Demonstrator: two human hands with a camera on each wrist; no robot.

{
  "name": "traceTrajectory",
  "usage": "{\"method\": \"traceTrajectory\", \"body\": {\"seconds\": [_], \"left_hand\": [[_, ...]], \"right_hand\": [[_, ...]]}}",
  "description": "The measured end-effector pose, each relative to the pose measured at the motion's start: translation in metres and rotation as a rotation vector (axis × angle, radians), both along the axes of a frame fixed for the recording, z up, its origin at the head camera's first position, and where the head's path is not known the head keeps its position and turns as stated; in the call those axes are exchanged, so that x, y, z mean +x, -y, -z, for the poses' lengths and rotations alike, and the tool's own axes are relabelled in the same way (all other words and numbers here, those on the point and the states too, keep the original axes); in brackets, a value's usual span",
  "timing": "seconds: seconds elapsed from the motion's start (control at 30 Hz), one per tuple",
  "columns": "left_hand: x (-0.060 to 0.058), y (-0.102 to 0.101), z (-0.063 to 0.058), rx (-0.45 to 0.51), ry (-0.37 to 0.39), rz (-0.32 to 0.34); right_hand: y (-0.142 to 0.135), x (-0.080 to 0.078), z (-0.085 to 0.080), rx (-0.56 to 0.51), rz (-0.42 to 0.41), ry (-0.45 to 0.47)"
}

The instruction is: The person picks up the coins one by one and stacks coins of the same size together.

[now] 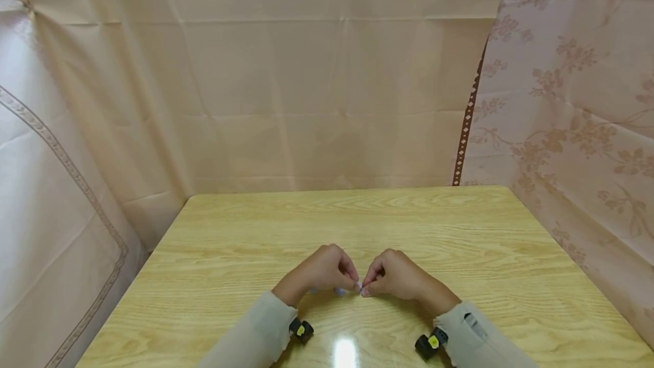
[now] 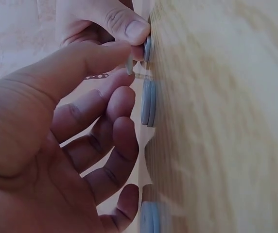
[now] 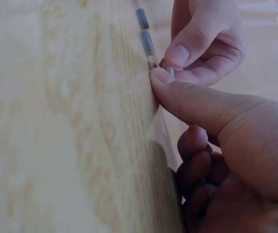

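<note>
My left hand (image 1: pixel 326 268) pinches a small pale disc (image 2: pixel 129 64) between thumb and index finger, its other fingers loosely bent. Facing it, my right hand (image 1: pixel 401 276) has thumb and fingertip on a thin blue-grey disc (image 2: pixel 147 48) low over the table. The fingertips of both hands nearly meet. Beside the left hand lies a flat stack of blue-grey discs (image 2: pixel 148 103); another such stack (image 2: pixel 149 218) is farther to the left. The right wrist view shows these stacks (image 3: pixel 147 42) beyond the right thumb. In the head view the discs (image 1: pixel 340 291) are partly covered by the left hand.
A wood-grain table (image 1: pixel 230 231) spreads under both hands. Behind it hangs a beige curtain (image 1: pixel 317 84), with a flowered cloth (image 1: pixel 577 118) on the right and a pale cloth (image 1: pixel 56 197) on the left. Each sleeve carries a small black wrist camera (image 1: pixel 301 330).
</note>
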State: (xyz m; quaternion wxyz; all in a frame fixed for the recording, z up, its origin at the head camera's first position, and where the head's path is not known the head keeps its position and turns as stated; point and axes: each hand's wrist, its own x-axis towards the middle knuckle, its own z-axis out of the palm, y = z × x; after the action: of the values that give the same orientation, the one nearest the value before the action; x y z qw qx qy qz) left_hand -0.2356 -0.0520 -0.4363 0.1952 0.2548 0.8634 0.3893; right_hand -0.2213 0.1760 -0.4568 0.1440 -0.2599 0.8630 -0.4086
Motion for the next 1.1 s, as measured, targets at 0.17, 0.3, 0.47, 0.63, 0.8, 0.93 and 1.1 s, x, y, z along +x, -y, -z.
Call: {"method": "traceTrajectory", "body": {"seconds": [0.17, 0.3, 0.47, 0.63, 0.8, 0.93, 1.1], "left_hand": [[0.0022, -0.0018, 0.0013, -0.026, -0.007, 0.003], [0.0038, -0.0033, 0.0004, -0.048, -0.023, -0.004], [0.0037, -0.0039, -0.0002, -0.070, -0.030, -0.013], [0.0030, -0.0019, -0.0004, -0.061, -0.008, -0.003], [0.0019, -0.0001, -0.0023, -0.070, -0.018, 0.003], [0.0018, 0.0000, -0.0031, -0.076, -0.015, 0.000], [0.0024, -0.0009, -0.0020, -0.071, 0.003, -0.004]], "right_hand": [[-0.0003, -0.0012, 0.0013, 0.007, -0.003, -0.009], [-0.0005, -0.0013, 0.0019, 0.008, -0.007, -0.013], [-0.0002, -0.0008, 0.0013, 0.005, -0.009, -0.014], [-0.0003, -0.0014, -0.0001, 0.005, -0.013, -0.019], [-0.0018, -0.0031, -0.0011, 0.002, -0.015, 0.006], [-0.0033, -0.0030, -0.0011, -0.014, -0.032, 0.018], [-0.0045, -0.0007, -0.0021, -0.023, -0.038, 0.018]]}}
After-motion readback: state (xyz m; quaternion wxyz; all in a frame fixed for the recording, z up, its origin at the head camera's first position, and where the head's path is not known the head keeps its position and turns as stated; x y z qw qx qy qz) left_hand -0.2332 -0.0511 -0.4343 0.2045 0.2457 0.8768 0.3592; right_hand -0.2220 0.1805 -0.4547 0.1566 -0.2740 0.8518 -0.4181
